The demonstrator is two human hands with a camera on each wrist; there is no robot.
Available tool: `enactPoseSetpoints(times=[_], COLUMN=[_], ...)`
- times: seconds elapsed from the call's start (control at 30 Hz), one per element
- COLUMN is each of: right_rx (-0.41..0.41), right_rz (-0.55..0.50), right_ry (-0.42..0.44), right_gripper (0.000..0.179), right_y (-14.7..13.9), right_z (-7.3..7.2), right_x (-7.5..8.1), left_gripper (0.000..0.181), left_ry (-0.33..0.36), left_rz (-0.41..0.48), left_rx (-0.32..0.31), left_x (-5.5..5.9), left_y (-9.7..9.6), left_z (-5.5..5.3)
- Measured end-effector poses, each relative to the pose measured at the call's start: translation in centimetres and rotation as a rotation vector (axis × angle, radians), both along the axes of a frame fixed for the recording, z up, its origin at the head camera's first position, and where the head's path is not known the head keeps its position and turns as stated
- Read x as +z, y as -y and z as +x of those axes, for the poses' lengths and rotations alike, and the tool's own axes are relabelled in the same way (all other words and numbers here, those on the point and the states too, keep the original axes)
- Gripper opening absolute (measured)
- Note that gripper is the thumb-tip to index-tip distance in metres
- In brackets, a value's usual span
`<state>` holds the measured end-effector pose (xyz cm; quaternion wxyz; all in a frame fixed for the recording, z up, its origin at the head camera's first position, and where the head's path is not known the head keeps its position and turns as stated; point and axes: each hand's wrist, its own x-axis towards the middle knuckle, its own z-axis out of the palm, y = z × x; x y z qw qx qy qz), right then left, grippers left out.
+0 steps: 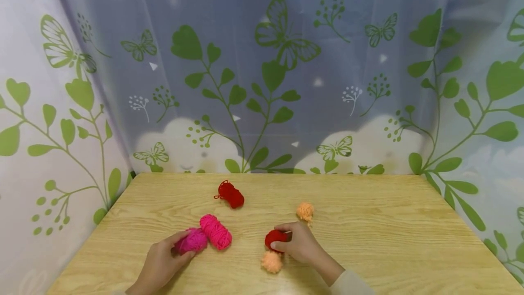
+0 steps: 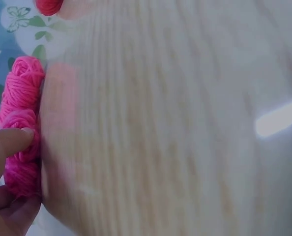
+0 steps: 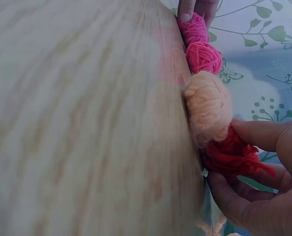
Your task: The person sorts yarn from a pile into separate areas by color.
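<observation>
At the left front of the table, my left hand (image 1: 163,258) grips a magenta ball of yarn (image 1: 193,241) between thumb and fingers. Right beside that ball lies a hot-pink skein of yarn (image 1: 215,232), tilted on the wood. My right hand (image 1: 300,243) holds a red ball of yarn (image 1: 275,240), thumb on the near side and fingers on the far side. In the right wrist view, loose strands hang from this red yarn (image 3: 229,155). A peach ball of yarn (image 1: 271,262) sits against its near side.
Farther back on the wooden table (image 1: 368,222) lies another red skein (image 1: 231,195) with a loose loop. A second peach ball (image 1: 305,212) rests just beyond the right hand, its tail trailing toward the fingers. A patterned curtain (image 1: 262,81) hangs behind the table and along its sides.
</observation>
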<state>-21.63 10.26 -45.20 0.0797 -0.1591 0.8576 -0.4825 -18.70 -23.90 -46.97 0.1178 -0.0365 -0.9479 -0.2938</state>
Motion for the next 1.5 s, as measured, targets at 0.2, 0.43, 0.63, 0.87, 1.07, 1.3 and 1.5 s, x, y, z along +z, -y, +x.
enactPoseSetpoints(times=[0.2, 0.43, 0.63, 0.87, 1.07, 1.3, 1.5], right_rx=[0.005, 0.009, 0.002, -0.001, -0.008, -0.006, -0.011], right_rz=[-0.002, -0.013, -0.019, -0.008, -0.015, -0.012, -0.010], right_ry=[-0.005, 0.000, -0.002, -0.013, -0.013, -0.009, -0.004], right_gripper=[0.045, 0.046, 0.046, 0.045, 0.044, 0.045, 0.045], right_y=[0.0, 0.0, -0.1, 0.0, -0.1, -0.1, -0.2], right_z=[0.1, 0.2, 0.1, 0.0, -0.1, -0.1, 0.0], right_x=[-0.1, 0.1, 0.2, -0.1, -0.2, -0.3, -0.2], left_gripper=[0.064, 0.074, 0.072, 0.070, 0.070, 0.070, 0.071], left_ry=[0.052, -0.003, 0.006, -0.022, 0.059, 0.066, 0.072], left_rz=[0.037, 0.023, 0.018, 0.090, 0.207, 0.311, 0.367], left_rx=[-0.041, -0.127, -0.130, -0.155, -0.085, -0.009, 0.050], left_x=[0.8, 2.9, 4.8, 6.0, 6.1, 5.2, 3.6], left_y=[0.2, 0.4, -1.1, -3.9, -6.4, -8.7, -9.9], left_z=[0.0, -1.3, -3.8, -6.8, -9.5, -11.8, -12.9])
